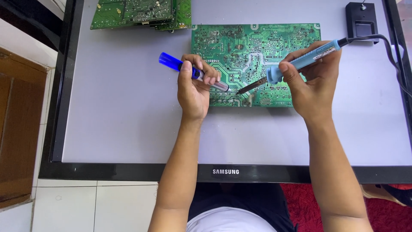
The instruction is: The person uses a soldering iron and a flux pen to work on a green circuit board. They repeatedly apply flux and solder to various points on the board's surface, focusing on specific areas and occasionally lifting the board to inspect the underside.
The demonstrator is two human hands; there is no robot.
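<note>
A green circuit board (257,47) lies solder-side up on a flat grey screen panel (120,111). My left hand (194,88) grips a blue desoldering pump (180,65), its silver tip pointing at the board's lower edge. My right hand (311,81) holds a light blue soldering iron (309,56); the dark tip touches the board near the pump's nozzle. The iron's black cord (388,47) runs off to the right.
Several more green circuit boards (137,13) are stacked at the panel's top left. A black stand (362,21) sits at the top right. The panel has a black frame (128,172). White floor tiles are at left, a red rug at lower right.
</note>
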